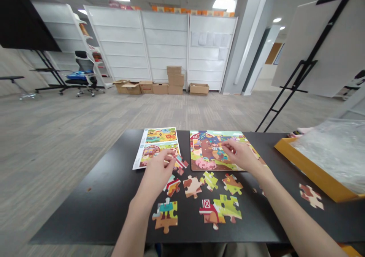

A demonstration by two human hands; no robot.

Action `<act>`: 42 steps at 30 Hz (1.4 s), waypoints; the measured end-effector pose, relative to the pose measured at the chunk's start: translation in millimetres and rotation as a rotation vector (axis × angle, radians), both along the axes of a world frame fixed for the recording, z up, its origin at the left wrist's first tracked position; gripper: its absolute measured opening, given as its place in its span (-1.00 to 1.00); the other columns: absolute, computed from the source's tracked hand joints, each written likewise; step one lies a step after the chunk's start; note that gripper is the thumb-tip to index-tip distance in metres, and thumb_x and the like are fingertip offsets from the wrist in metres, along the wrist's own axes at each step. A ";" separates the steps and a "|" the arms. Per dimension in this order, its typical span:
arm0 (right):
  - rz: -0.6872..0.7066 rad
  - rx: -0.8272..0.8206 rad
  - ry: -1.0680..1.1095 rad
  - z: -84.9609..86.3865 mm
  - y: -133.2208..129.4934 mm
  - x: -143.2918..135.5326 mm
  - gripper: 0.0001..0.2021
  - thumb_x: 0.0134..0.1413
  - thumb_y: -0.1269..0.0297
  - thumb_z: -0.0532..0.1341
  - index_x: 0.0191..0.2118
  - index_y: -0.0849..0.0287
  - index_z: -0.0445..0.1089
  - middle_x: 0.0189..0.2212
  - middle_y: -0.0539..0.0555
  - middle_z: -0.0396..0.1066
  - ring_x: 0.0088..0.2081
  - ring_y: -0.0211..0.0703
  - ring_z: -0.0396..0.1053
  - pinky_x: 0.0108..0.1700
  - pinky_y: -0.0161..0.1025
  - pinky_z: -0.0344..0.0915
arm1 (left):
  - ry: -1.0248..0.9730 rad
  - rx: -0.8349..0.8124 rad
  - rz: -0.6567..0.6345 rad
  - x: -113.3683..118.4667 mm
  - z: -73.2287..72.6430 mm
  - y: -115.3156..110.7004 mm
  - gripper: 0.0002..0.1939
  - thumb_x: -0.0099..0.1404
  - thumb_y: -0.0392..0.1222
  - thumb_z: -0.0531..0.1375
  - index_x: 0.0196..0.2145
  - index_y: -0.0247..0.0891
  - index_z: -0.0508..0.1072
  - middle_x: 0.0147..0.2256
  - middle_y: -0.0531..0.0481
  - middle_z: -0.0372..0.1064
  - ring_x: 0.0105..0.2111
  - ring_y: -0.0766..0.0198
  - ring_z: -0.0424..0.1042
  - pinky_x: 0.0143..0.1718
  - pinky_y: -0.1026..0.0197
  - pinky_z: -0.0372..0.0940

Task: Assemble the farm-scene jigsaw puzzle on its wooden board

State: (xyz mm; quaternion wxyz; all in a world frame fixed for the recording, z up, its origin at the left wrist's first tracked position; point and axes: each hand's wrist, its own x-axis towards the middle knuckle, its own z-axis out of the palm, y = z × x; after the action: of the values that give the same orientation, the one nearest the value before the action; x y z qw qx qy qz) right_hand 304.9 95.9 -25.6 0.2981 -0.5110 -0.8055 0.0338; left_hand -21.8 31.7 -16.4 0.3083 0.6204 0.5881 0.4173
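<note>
My left hand [160,166] is closed at the fingertips on a red and white puzzle piece [180,165], beside the printed picture sheet [138,160]. Over the puzzle board [228,167], my right hand [238,153] has its fingers pinched together; whether a piece is between them is hidden. The board shows a colourful farm scene with a pink pig and a barn. In front of it lie loose pieces: a brown and cream piece [192,186], a green piece [210,181], a brown and green piece [232,184] and two joined pieces [220,210].
A piece with boots [165,213] lies near the front edge of the black table [108,196]. To the right are a brown and white piece [310,196] and a yellow box [316,175] with clear plastic. Cardboard boxes [174,80] stand by the far wall.
</note>
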 end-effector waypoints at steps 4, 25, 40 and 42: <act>-0.011 -0.007 -0.063 -1.1 0.2 1.4 -0.79 0.28 0.19 0.11 -0.22 0.12 0.48 -0.41 0.07 0.55 -0.43 -0.11 0.44 -0.35 -0.21 0.23 | 0.022 -0.003 0.003 4.7 -5.8 1.8 -0.75 0.27 -0.09 0.12 -0.18 -0.22 0.49 -0.32 -0.06 0.55 -0.41 0.18 0.58 -0.34 0.16 0.47; -0.022 -0.037 -0.093 2.0 -2.9 4.2 -0.76 0.26 0.18 0.11 -0.24 0.10 0.53 -0.44 0.07 0.55 -0.47 -0.12 0.43 -0.38 -0.22 0.24 | 0.506 -0.164 -0.059 -5.0 12.1 -6.9 -0.83 0.29 -0.15 0.16 -0.27 -0.18 0.55 -0.36 -0.05 0.61 -0.32 0.13 0.56 -0.36 0.23 0.23; -0.037 -0.037 -0.097 -3.5 1.5 8.5 -0.75 0.25 0.18 0.11 -0.21 0.09 0.53 -0.44 0.08 0.56 -0.44 -0.08 0.45 -0.36 -0.21 0.25 | 0.646 -0.159 0.286 -59.0 20.7 -13.8 -0.67 0.33 0.07 0.10 -0.12 -0.08 0.56 -0.22 -0.10 0.62 -0.21 -0.05 0.56 -0.32 0.15 0.26; -0.041 -0.039 -0.086 -4.2 2.0 9.5 -0.76 0.25 0.17 0.11 -0.21 0.09 0.52 -0.46 0.08 0.55 -0.44 -0.08 0.45 -0.37 -0.21 0.25 | 0.658 -0.164 0.258 -61.0 20.8 -16.9 -0.68 0.33 0.04 0.10 -0.12 -0.08 0.56 -0.23 -0.10 0.62 -0.23 -0.04 0.56 -0.31 0.15 0.27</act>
State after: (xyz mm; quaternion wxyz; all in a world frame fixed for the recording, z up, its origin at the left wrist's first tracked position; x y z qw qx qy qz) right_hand 314.4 97.8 -29.9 0.2538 -0.5343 -0.8060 0.0215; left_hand -82.8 14.9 4.4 0.0960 0.6156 0.7607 0.1820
